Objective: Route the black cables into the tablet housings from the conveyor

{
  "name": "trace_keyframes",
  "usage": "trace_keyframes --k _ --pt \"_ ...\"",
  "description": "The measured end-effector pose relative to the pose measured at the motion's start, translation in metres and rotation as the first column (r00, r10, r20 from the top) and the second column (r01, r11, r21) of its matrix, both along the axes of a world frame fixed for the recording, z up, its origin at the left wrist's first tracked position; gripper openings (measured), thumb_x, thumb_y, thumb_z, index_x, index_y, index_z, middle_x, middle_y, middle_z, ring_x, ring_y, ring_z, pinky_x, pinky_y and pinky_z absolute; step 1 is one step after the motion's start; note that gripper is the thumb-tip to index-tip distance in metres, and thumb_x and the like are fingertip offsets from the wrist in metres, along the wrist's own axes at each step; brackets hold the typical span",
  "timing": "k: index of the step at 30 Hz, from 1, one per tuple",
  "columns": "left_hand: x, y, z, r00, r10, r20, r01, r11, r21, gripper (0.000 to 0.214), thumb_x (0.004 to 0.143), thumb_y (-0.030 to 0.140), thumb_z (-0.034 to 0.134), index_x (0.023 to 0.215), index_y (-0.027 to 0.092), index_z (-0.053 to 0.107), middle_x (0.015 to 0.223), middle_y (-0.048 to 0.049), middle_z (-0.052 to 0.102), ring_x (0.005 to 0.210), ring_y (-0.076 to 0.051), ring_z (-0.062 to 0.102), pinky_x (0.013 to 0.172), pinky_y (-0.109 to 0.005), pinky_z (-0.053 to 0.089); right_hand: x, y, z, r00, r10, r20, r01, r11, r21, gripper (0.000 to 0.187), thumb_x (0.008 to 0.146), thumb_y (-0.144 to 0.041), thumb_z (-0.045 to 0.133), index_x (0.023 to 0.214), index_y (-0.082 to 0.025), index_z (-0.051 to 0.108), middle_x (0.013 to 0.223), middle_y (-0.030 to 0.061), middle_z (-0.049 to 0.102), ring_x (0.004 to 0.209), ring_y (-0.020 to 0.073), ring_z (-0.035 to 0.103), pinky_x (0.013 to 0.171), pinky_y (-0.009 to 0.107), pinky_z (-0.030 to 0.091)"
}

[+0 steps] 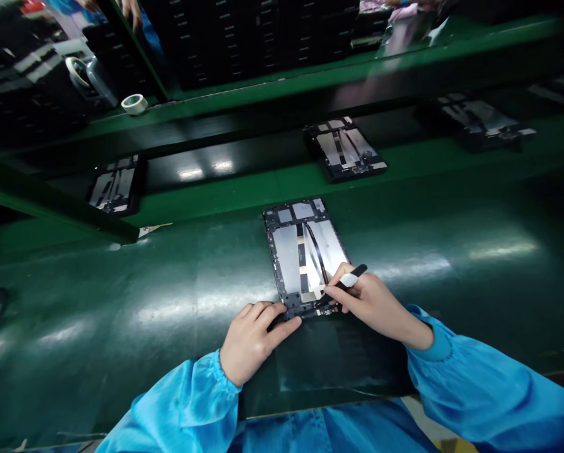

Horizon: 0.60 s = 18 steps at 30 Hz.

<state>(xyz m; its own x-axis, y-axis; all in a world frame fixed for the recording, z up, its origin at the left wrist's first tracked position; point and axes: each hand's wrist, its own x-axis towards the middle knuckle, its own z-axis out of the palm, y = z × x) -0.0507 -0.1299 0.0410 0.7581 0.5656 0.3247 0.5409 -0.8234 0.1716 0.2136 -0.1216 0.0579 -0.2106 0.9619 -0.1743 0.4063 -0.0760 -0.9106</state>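
Note:
An opened tablet (286, 258) lies on the green bench before me, its silver inner plates and dark ribbon cables showing. My left hand (253, 336) grips the tablet's lower left corner between thumb and fingers. In my right hand (364, 299) is a pair of black tweezers (359, 270) with a whitish patch on the handle. Their tips reach down to the small parts along the tablet's bottom edge, near the end of the curved black cable (317, 248). What exactly the tips touch is too small to tell.
Beyond the bench runs a line with more opened tablets (345, 148), one at the left (116, 185) and others at the right. A green post (65, 201) slants in from the left. A tape roll (134, 104) sits on the ledge, with stacked black trays (253, 38) behind.

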Motion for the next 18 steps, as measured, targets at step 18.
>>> trace_keyframes --k 18 --pt "0.0 -0.007 -0.008 0.999 -0.001 -0.04 0.008 0.985 0.173 0.038 0.099 0.01 0.043 0.131 0.021 0.057 0.112 -0.01 0.063 0.096 -0.02 0.059 0.076 -0.031 0.046 -0.007 -0.002 -0.008 0.995 -0.055 -0.082 0.055 0.998 -0.007 0.02 0.092 -0.036 0.06 0.079 -0.022 0.056 0.062 -0.0011 0.067 0.06 0.0187 0.07 0.051 0.027 0.049"
